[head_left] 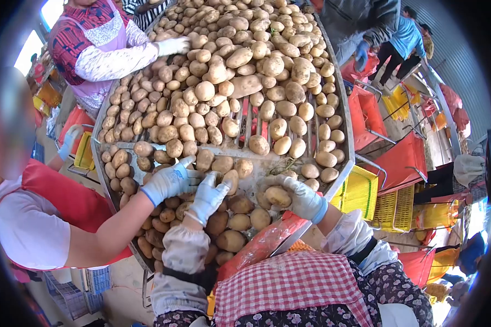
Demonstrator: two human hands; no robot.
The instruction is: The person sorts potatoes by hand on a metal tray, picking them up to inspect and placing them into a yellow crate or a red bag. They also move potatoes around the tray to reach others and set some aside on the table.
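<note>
Both my hands wear light blue and white gloves over the near end of a sorting table. My left hand (208, 197) has its fingers closed against the side of a potato (232, 182). To the right, my right hand (300, 197) grips another potato (278, 196) between thumb and fingers, low over the metal surface. Below and between the hands lie several larger potatoes (231, 240), close to a red plastic bag (264, 242) at my apron. A co-worker's gloved hand (172, 180) reaches over the potatoes just left of my left hand.
A big heap of potatoes (245, 57) covers the slatted table, bounded by a metal rim (341, 98). Another person's gloved hand (173, 47) touches the heap at far left. On the right stand yellow baskets (359, 191) and red bags (401, 163) on frames.
</note>
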